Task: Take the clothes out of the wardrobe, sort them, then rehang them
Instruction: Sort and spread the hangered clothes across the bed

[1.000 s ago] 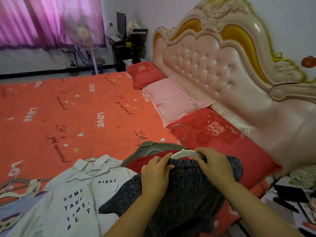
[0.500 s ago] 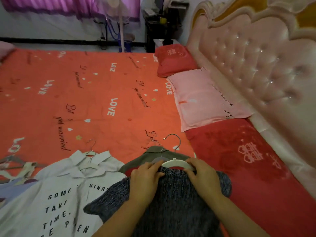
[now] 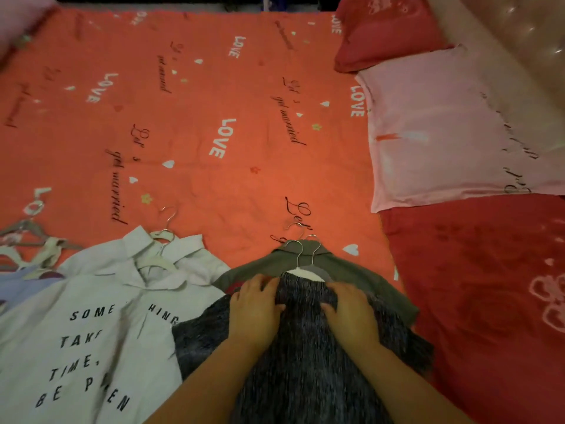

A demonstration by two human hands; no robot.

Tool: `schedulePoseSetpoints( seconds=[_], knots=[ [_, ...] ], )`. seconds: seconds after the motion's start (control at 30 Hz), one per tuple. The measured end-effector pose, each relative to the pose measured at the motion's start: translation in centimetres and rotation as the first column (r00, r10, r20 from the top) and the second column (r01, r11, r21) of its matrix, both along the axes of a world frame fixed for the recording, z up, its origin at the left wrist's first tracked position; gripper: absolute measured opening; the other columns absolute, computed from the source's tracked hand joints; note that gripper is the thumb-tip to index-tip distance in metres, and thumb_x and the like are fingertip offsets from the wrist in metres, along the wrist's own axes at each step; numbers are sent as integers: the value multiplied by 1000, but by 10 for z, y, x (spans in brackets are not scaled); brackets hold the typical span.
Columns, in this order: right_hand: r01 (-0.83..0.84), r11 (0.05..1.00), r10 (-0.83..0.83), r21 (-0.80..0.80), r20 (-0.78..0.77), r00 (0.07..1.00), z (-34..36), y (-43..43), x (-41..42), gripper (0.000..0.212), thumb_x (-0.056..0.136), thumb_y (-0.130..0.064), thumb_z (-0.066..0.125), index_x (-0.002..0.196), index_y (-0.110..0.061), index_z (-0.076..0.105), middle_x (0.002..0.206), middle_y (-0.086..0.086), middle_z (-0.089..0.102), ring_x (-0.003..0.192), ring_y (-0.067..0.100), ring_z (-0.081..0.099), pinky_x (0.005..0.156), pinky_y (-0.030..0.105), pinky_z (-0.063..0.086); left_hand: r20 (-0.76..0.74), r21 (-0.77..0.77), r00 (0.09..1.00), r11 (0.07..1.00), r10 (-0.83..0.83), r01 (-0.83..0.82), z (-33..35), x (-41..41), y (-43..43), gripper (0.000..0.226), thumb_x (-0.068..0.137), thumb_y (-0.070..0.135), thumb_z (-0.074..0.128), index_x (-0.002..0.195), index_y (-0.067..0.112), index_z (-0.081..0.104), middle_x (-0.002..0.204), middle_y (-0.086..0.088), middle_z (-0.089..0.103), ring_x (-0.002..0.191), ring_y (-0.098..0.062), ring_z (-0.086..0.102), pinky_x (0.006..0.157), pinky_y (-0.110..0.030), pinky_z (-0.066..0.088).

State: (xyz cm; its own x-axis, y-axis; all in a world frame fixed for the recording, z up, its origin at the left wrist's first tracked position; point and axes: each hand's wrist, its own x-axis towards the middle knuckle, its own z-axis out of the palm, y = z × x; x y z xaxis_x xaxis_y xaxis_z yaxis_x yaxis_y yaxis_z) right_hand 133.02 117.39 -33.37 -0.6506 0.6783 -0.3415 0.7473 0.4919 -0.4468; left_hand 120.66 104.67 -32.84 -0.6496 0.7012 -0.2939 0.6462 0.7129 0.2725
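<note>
A dark grey knit sweater (image 3: 305, 368) on a white hanger (image 3: 307, 272) lies on the bed at the bottom centre. It rests on an olive green garment (image 3: 360, 272), whose own hanger hook shows beside it, and a sliver of red cloth peeks out at the left. My left hand (image 3: 260, 304) holds the sweater's left shoulder just below the hanger. My right hand (image 3: 348, 313) holds its right shoulder. In both hands the knit sits between thumb and fingers. To the left lies a white lettered shirt (image 3: 91, 332) on a hanger.
The orange bedspread (image 3: 198, 133) with "LOVE" print stretches ahead. Loose hangers (image 3: 27, 240) and a pale blue garment (image 3: 18, 283) lie at the far left. A pink pillow (image 3: 443, 133) and red pillows (image 3: 489, 301) line the right side by the padded headboard.
The view has tipped down onto the bed. My hands have lowered the grey sweater so that its hanger lies flat on the olive garment, and they have slid from the hanger onto the shoulders.
</note>
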Motion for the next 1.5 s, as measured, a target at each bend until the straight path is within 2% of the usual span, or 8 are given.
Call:
schedulePoseSetpoints(
  seconds=[0.1,0.23,0.53,0.8,0.93,1.07,1.3,1.5],
  knots=[
    [-42,998,46,-47,86,995,-9,-8,13,44,95,-32,53,137,-21,43,135,0,47,126,21,40,104,34,35,7,-72,1000,997,-15,16,-7,8,-12,55,95,42,45,145,28,29,145,1,32,132,-22,33,106,-38,32],
    [-41,996,48,-78,87,995,0,-14,24,42,95,-32,53,135,-21,46,132,0,49,122,20,43,103,34,37,20,-115,1000,993,14,-11,6,13,-24,52,97,41,43,145,26,30,148,0,30,134,-22,30,107,-39,29],
    [-178,982,179,-64,5,984,79,-45,11,45,96,-30,53,138,-18,43,141,2,44,130,22,40,107,38,35,-83,-36,987,990,135,-138,104,17,-75,44,96,37,43,139,28,38,144,1,36,130,-21,36,102,-34,30],
    [-390,921,390,18,-35,920,148,-122,-29,46,93,-32,56,135,-18,46,137,4,47,127,23,42,105,41,36,-139,8,931,940,338,-340,178,9,-178,41,96,37,45,135,26,43,139,4,42,126,-18,39,101,-33,32],
    [-502,862,505,62,-51,861,174,-188,-50,45,91,-31,59,133,-18,48,133,4,51,122,23,46,100,37,40,-157,27,896,908,416,-418,199,6,-250,45,95,39,45,138,25,40,141,2,41,127,-19,39,101,-33,32],
    [-626,769,632,131,-11,775,195,-271,-73,46,93,-33,54,136,-22,43,135,2,46,126,22,42,101,32,36,-165,40,858,873,486,-486,210,3,-339,45,95,40,44,136,23,40,136,1,44,124,-21,42,98,-34,34],
    [-752,620,762,224,55,645,208,-457,-109,45,93,-37,53,135,-24,43,133,-1,49,123,20,45,97,29,38,-132,75,791,802,598,-593,211,-3,-534,45,95,40,44,136,21,39,134,0,45,122,-21,44,97,-34,39],
    [-856,460,874,237,52,484,214,-621,-144,46,94,-33,52,137,-21,42,133,3,48,122,22,45,97,31,40,-141,76,670,683,728,-726,217,-11,-696,48,94,39,49,137,22,38,134,-1,46,122,-22,45,98,-35,38]
  ],
)
